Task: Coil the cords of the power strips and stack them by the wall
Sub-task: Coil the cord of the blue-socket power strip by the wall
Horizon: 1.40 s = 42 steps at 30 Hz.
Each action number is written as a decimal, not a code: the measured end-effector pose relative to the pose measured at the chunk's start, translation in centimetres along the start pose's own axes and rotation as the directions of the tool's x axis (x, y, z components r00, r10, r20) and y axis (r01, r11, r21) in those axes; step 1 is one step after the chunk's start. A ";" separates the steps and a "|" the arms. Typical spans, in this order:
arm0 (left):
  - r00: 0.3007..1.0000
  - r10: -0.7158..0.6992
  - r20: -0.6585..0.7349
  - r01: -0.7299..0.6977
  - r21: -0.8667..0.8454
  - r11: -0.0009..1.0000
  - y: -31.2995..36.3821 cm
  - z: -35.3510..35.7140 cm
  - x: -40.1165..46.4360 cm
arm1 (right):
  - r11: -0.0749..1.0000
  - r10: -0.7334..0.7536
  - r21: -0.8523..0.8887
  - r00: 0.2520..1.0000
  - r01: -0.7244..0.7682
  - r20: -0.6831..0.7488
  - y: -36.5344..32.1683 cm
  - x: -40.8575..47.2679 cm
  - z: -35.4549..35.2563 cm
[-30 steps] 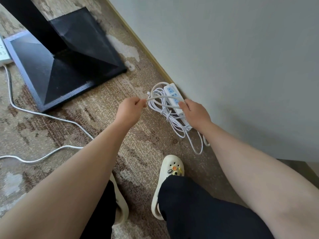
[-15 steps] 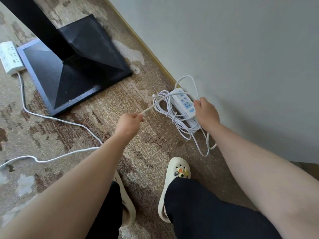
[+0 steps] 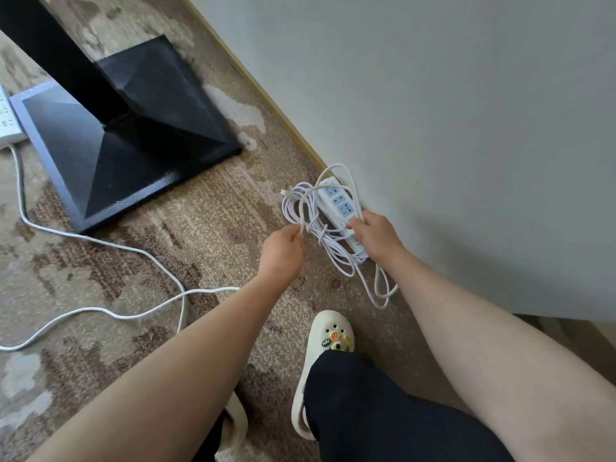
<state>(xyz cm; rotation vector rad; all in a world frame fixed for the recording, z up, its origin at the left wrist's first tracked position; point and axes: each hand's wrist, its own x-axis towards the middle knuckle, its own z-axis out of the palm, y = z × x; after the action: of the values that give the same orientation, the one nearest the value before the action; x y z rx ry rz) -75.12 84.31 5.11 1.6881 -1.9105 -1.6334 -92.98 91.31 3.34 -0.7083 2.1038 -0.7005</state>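
1. The white power strip (image 3: 340, 208) with blue sockets lay on the carpet (image 3: 206, 228) against the foot of the wall (image 3: 433, 128), its cord (image 3: 320, 228) bunched in loose loops just beside it.
2. The right hand (image 3: 375, 238) gripped the near end of the strip, fingers curled round its edge.
3. The left hand (image 3: 283, 251) pinched 1 strand of the looped cord between thumb and fingers, just left of the bundle.
4. A black stand base (image 3: 133, 145) stood on the carpet to the left, well apart from the bundle.
5. A second power strip (image 3: 8, 125) lay at the left edge, partly cut off, touching the base's far corner; its loose cord (image 3: 116, 248) trailed across the carpet and passed under the left forearm.
6. 2 cream clogs (image 3: 328, 341) showed below the hands.
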 end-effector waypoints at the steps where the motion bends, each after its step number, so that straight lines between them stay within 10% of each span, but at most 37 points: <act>1: 0.996 0.002 -0.088 -0.004 -0.021 1.000 0.1 -0.1 0.2 | 1.000 -0.005 0.020 1.000 0.005 0.019 0.0 -0.2 0.0; 6: 0.968 -0.057 -0.244 0.007 -0.200 0.980 1.0 1.3 0.2 | 0.995 0.005 0.099 0.996 -0.013 0.085 -0.5 -0.6 0.4; 14: 0.980 0.199 0.005 -0.195 0.223 0.955 1.3 2.9 0.5 | 0.981 0.046 0.183 0.994 -0.064 0.102 -0.4 -0.4 0.7; 25: 0.990 -0.019 0.143 0.062 -0.298 0.953 1.2 3.8 0.1 | 0.969 0.021 0.242 0.994 -0.046 0.105 -1.4 -0.3 0.9; 42: 0.994 0.013 0.106 -0.017 0.035 0.999 0.5 3.8 -0.4 | 0.967 0.017 0.250 0.987 -0.058 0.163 -1.2 -0.4 0.5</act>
<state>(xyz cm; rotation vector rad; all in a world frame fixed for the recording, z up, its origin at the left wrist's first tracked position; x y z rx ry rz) -77.84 86.79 4.15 1.6272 -2.0068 -1.7257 -92.05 90.66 4.06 -0.5618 1.8360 -0.8457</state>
